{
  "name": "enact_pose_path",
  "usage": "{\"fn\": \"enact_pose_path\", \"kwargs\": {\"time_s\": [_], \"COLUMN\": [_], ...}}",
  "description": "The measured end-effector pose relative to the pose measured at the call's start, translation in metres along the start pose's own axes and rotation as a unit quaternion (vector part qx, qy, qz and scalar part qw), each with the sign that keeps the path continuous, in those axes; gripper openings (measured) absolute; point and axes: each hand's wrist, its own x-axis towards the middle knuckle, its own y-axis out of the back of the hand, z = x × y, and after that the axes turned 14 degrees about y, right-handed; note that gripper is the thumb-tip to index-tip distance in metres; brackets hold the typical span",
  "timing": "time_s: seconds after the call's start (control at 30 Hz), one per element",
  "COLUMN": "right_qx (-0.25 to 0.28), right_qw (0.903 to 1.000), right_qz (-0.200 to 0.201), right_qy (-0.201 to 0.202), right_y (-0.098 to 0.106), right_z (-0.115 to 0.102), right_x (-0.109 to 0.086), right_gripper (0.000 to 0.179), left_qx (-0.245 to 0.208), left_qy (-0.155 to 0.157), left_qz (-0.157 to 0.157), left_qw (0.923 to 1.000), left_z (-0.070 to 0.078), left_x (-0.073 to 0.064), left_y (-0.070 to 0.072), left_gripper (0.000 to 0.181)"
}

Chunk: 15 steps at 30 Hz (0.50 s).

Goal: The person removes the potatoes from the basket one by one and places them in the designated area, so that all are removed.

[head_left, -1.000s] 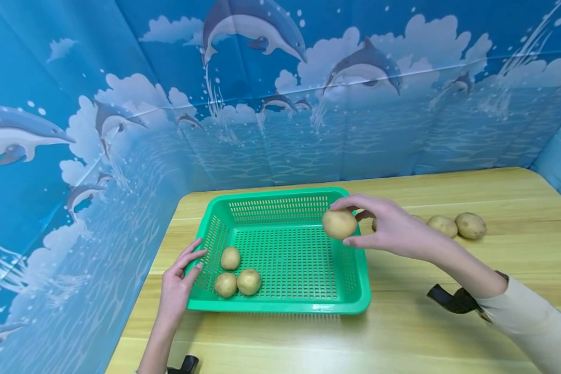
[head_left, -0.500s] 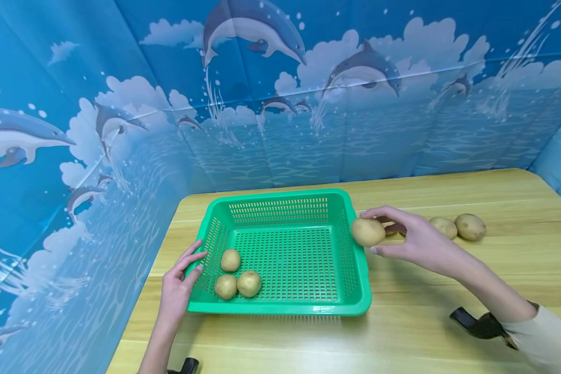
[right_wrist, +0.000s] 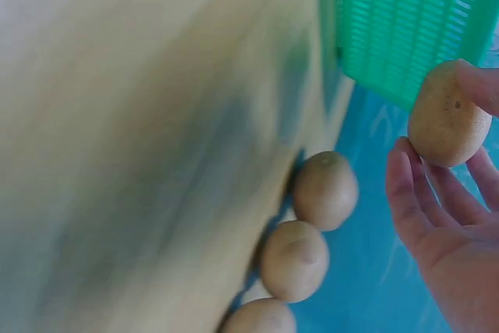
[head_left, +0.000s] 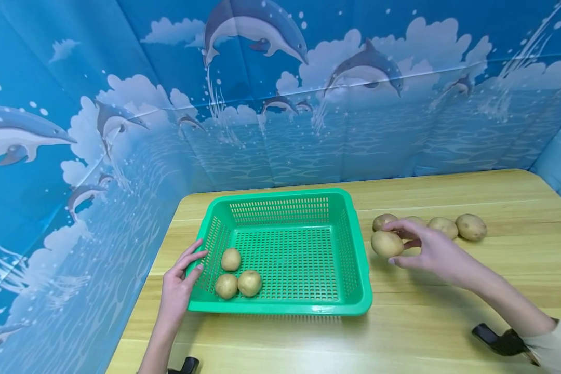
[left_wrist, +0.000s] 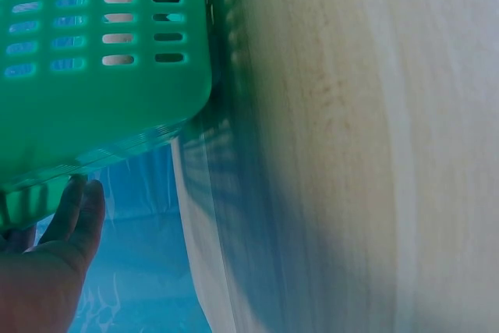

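My right hand (head_left: 425, 249) pinches a tan potato (head_left: 386, 244) between thumb and fingers, to the right of the green basket. In the right wrist view the same potato (right_wrist: 448, 117) shows small dark spots on its skin, and the fingers (right_wrist: 405, 185) lie under it. My left hand (head_left: 179, 285) rests on the left rim of the green plastic basket (head_left: 280, 307), its fingers and thumb reaching over the edge. Seen from the left wrist, the fingertips touch the basket's rim. Three potatoes (head_left: 249, 283) lie together in the basket's near left corner.
Several more potatoes (head_left: 470, 227) stand in a row on the wooden table (head_left: 449, 311), just beyond the right hand. A blue dolphin-print curtain (head_left: 280, 145) hangs along the table's far and left sides.
My right hand has carried the potato from over the basket's right rim out to the right and lower, near the row of potatoes. The left hand and basket have stayed in place.
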Motion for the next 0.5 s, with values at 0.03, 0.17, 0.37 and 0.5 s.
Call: {"fn": "enact_pose_path", "kwargs": {"time_s": [0.03,0.17,0.37,0.5], "right_qx": [-0.002,-0.004,-0.024,-0.059], "right_qw": [1.0000,0.9992,0.9983,0.9965], "right_qz": [-0.005,-0.028,-0.033,-0.034], "right_qy": [-0.007,-0.029,-0.041,-0.048], "right_y": [-0.001,-0.003,-0.008,-0.010], "right_z": [0.002,0.009,0.020,0.023], "right_x": [-0.002,-0.009,-0.012,-0.011], "right_gripper": [0.062,0.067,0.063,0.063], "left_qx": [0.000,-0.001,0.000,0.000], "left_qy": [0.000,-0.002,0.003,0.007], "left_qz": [0.000,0.000,-0.003,-0.004], "left_qw": [1.0000,1.0000,1.0000,1.0000], "left_z": [0.000,-0.001,-0.001,0.000], "left_x": [0.000,0.000,0.000,-0.001], "left_y": [0.000,0.000,0.000,0.000], "left_gripper": [0.028,0.028,0.028,0.028]}}
